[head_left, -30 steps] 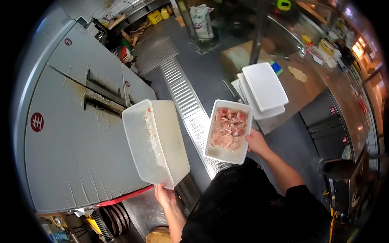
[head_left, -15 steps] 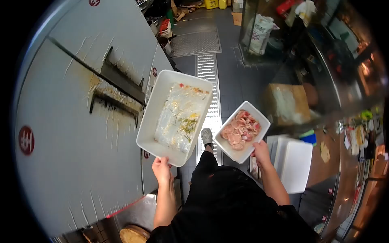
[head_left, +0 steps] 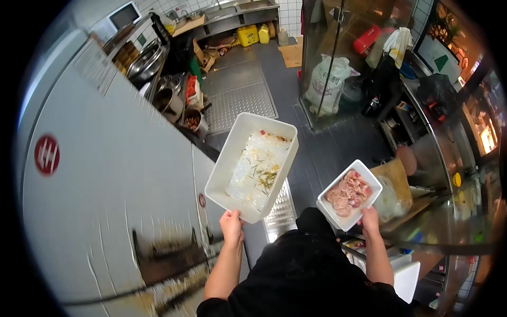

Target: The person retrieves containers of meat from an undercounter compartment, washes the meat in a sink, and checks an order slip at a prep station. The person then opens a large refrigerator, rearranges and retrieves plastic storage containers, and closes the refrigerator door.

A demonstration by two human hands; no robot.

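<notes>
A large white tub (head_left: pixel 224 182) hangs from my left hand (head_left: pixel 232 227), whose fingers are closed on its near rim. Green herb sprigs (head_left: pixel 266 179), pale bits and a few red pieces lie in the wet bottom of that tub. To the right, my right hand (head_left: pixel 369 220) grips the near right corner of a smaller white container (head_left: pixel 328 210). Sliced raw pink meat (head_left: pixel 348 193) fills part of this container. Both vessels are held in the air above the floor, apart from each other and slightly tilted.
A big grey cabinet (head_left: pixel 127 174) stands at the left, with a shelf of pots (head_left: pixel 169 100) beyond it. Metal drain grating (head_left: pixel 282 211) runs along the dark tiled floor. At the right are a glass partition (head_left: pixel 317 63), a white sack (head_left: pixel 326 87) and a cardboard box (head_left: pixel 397 177).
The view has moved forward along the aisle and tilted up, showing the sinks at the back. Both containers now appear lower and farther right, still in my hands.
</notes>
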